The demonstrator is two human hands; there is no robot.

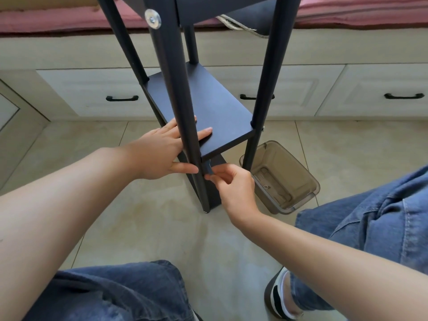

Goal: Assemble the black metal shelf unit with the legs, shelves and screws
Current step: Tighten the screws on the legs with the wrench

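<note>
I see the black metal shelf unit (203, 105) upright on the tiled floor (143, 228). Left hand (159, 154) lies flat, fingers straight, on the middle black shelf panel (215, 107), either side of the near black tubular leg (183, 126). Right hand (234, 184) pinches a small dark tool (207, 169) at that leg, just under the panel. Clear brown plastic bin (284, 179) stands beside the unit.

Both forearms are bare right down to the wrists, with no sleeve, watch or ring showing on the left hand (159, 151) or the right hand (234, 188). The legs wear blue denim jeans (370, 228), faded in patches, with stitched seams and soft creases. On the right foot is a shoe (278, 295) in grey, black and white, possibly a trainer, though only part of it shows.
</note>
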